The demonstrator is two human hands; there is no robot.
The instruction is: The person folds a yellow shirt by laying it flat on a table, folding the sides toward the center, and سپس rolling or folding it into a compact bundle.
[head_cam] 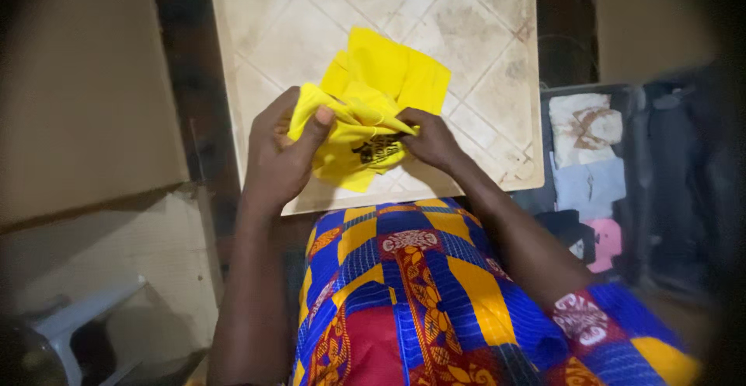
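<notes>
A bright yellow garment (381, 90) with a dark print lies bunched on a pale tiled board (482, 36) in front of me. My left hand (284, 149) grips its left edge, thumb pressed over a fold of the cloth. My right hand (431, 139) pinches the fabric near the dark print at the middle. The far part of the garment rests flat on the board. My lap, in a blue, yellow and red patterned cloth (404, 293), fills the bottom of the view.
To the right stands an open dark case (660, 168) holding folded clothes in white, light blue, black and pink (590, 184). A cardboard box (85, 83) sits at the left, with a grey plastic stool (70, 324) below it.
</notes>
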